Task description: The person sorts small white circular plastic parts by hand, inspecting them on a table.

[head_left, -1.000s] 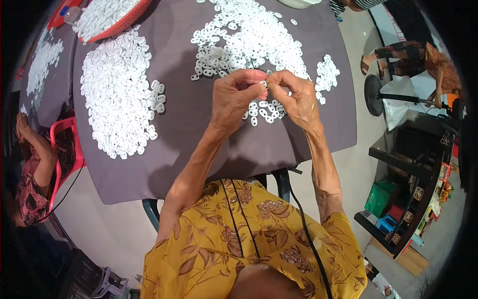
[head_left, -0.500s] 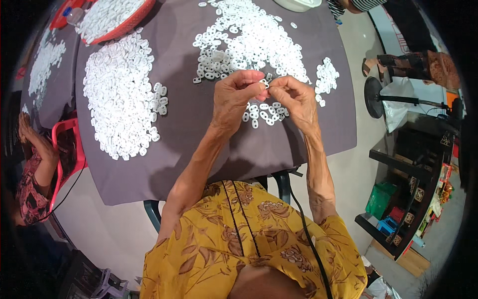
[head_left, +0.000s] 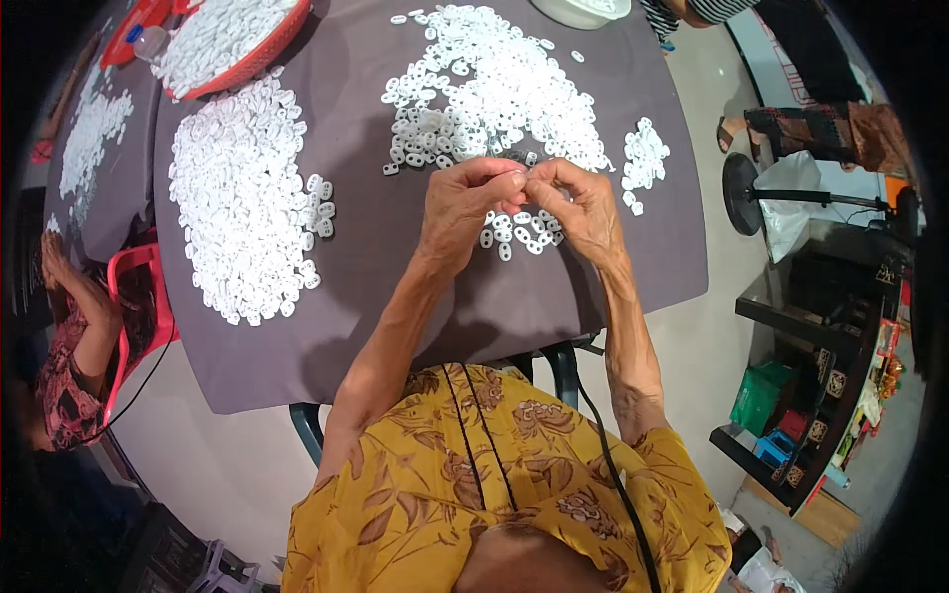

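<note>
My left hand (head_left: 457, 215) and my right hand (head_left: 587, 213) meet fingertip to fingertip above the table, both pinched closed. Between the left thumb and fingers is a small white two-hole plastic piece, now almost wholly covered by the fingertips. Whatever the right fingertips grip is too small to make out. Just below the hands lies a loose cluster of white two-hole pieces (head_left: 535, 240). Beyond them spreads a large heap of the same oval pieces (head_left: 519, 84), some showing dark holes.
A dense white pile (head_left: 237, 208) covers the table's left side, and a small pile (head_left: 645, 156) lies right. A red basket (head_left: 259, 61) full of white pieces and a white basin (head_left: 583, 12) stand far back. Another person's arm (head_left: 87, 296) shows beside a red chair (head_left: 121, 265).
My pinched hands have come slightly nearer to me and closer together. The white piece that showed between the fingertips is now mostly covered.
</note>
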`<state>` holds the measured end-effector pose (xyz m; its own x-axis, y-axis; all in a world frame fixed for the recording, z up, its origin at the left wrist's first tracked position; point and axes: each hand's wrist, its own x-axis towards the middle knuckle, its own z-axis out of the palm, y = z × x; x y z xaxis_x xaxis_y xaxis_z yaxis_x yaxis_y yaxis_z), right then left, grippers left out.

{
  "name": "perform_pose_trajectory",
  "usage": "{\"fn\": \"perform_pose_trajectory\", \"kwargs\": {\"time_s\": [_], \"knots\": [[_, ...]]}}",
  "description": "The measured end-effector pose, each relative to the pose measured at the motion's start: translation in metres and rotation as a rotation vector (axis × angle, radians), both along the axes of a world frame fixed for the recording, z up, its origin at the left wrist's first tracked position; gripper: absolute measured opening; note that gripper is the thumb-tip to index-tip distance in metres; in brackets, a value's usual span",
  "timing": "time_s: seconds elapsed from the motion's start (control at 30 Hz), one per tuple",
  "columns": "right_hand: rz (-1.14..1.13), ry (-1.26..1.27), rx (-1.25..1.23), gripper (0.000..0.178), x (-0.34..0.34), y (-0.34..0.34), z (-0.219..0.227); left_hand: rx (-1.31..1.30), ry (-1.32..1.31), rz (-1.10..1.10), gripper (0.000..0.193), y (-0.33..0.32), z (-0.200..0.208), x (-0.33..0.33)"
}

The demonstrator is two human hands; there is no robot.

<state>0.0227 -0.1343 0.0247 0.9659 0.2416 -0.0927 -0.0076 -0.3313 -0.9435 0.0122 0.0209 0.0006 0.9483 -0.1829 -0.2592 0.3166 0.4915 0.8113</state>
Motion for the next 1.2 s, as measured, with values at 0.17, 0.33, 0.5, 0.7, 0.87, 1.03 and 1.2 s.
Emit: {"fn": "perform_pose_trajectory", "kwargs": {"time_s": [0.17,0.33,0.5,0.7,0.87,1.03,1.2], "knots": [[-0.025,-0.015,0.016,0.012,0.005,-0.003,0.008,0.002,-0.015,-0.005,0.019,-0.002,0.0,-0.001],[0.003,-0.084,-0.115,0.012,0.005,0.0,0.01,0.061,-0.041,0.022,0.016,-0.003,0.001,-0.002],[-0.019,-0.096,-0.097,0.01,0.002,0.006,0.001,0.054,-0.056,0.045,0.015,-0.002,-0.007,-0.003],[-0.023,-0.015,0.043,0.01,0.012,-0.001,-0.007,0.008,-0.016,0.067,0.014,-0.002,-0.01,0.002],[-0.221,0.029,0.027,0.014,0.021,-0.036,-0.018,-0.017,0.051,0.145,0.014,0.013,-0.016,0.008],[-0.181,-0.031,-0.415,0.012,0.015,-0.041,-0.038,-0.029,0.093,0.193,0.013,0.017,-0.014,0.009],[-0.131,-0.336,-0.548,0.016,0.028,-0.036,-0.04,-0.032,0.092,0.193,0.016,0.02,-0.017,0.008]]}}
